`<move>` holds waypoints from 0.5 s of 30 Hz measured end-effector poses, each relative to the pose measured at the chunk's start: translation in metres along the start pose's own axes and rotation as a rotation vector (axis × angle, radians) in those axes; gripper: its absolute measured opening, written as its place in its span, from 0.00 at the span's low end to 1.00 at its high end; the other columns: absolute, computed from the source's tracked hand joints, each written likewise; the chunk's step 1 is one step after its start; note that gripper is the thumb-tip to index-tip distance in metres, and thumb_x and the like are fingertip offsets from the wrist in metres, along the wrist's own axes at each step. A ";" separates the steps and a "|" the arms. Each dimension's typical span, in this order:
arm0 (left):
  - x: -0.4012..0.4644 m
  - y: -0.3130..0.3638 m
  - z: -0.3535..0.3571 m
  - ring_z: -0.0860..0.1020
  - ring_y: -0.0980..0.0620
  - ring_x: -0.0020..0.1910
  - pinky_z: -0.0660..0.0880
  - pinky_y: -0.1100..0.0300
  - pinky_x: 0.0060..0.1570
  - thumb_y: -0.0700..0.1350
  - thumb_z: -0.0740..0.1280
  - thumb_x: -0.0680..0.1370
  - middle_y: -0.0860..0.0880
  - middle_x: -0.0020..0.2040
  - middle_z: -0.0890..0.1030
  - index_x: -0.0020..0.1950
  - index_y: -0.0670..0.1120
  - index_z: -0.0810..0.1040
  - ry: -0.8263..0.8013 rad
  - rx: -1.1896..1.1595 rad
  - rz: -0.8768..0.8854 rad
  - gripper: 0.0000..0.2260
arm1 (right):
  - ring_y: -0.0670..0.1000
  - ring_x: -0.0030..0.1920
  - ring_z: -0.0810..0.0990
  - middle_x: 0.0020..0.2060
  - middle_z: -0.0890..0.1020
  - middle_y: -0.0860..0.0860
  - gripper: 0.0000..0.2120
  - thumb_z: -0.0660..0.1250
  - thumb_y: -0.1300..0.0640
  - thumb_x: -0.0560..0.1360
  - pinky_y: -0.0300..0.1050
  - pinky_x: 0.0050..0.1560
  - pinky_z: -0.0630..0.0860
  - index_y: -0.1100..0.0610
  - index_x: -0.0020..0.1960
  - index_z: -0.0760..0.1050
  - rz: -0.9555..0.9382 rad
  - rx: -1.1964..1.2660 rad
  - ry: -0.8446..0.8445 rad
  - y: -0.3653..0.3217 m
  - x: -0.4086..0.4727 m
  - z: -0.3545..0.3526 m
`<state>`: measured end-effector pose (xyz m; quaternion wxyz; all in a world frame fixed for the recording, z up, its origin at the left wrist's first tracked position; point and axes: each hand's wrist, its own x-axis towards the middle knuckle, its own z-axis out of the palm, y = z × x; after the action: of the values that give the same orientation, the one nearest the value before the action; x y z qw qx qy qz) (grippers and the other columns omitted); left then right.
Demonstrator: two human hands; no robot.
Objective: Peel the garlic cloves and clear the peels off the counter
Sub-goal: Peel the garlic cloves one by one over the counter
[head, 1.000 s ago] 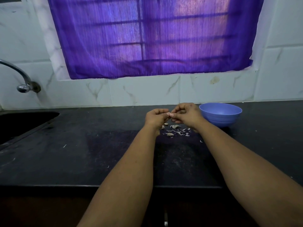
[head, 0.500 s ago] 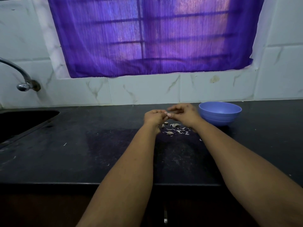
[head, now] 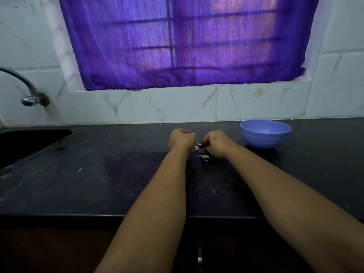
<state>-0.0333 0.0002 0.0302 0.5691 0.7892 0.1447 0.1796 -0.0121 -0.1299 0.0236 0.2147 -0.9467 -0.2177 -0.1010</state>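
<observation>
Left hand (head: pixel 182 139) fisted, contents not visible. Right hand (head: pixel 215 143) curled over thin white garlic peels (head: pixel 203 156) scattered mid-bench (head: pixel 98 174), toward the rear edge. Grip there undeterminable. Round blue plastic bowl (head: pixel 265 134) nearby.

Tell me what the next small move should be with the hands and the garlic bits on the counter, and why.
Probably the right hand should pinch up a piece from the peels beneath it. It is low over the scraps, the left hand is curled apart beside them, and the blue bowl stands to its right.
</observation>
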 end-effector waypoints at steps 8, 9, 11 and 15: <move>0.000 -0.001 0.002 0.76 0.49 0.42 0.75 0.58 0.47 0.46 0.69 0.75 0.48 0.43 0.80 0.43 0.48 0.79 0.028 -0.052 -0.001 0.02 | 0.54 0.44 0.81 0.44 0.84 0.56 0.05 0.68 0.60 0.75 0.46 0.45 0.77 0.58 0.46 0.82 -0.042 -0.025 0.163 -0.001 0.005 -0.001; 0.001 -0.001 0.002 0.76 0.49 0.42 0.76 0.58 0.48 0.46 0.69 0.75 0.48 0.42 0.80 0.43 0.48 0.79 0.029 -0.052 0.002 0.03 | 0.55 0.44 0.81 0.44 0.83 0.56 0.05 0.67 0.59 0.75 0.46 0.45 0.76 0.58 0.46 0.82 -0.056 -0.046 0.192 -0.004 0.006 -0.003; 0.001 0.000 0.002 0.76 0.51 0.37 0.75 0.59 0.45 0.45 0.69 0.75 0.49 0.40 0.80 0.42 0.48 0.79 0.032 -0.050 0.006 0.03 | 0.56 0.45 0.80 0.45 0.82 0.56 0.06 0.65 0.61 0.76 0.46 0.45 0.75 0.59 0.46 0.81 -0.053 -0.164 0.083 -0.014 0.007 -0.004; 0.001 0.001 0.002 0.75 0.54 0.35 0.72 0.61 0.40 0.45 0.68 0.75 0.50 0.39 0.80 0.42 0.48 0.80 0.033 -0.035 0.009 0.03 | 0.56 0.45 0.76 0.45 0.76 0.58 0.04 0.63 0.64 0.77 0.44 0.42 0.67 0.60 0.48 0.77 0.033 -0.256 -0.102 -0.033 0.008 -0.004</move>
<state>-0.0317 -0.0015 0.0304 0.5797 0.7766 0.1474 0.1979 -0.0207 -0.1021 0.0410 0.0825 -0.9737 -0.1981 -0.0763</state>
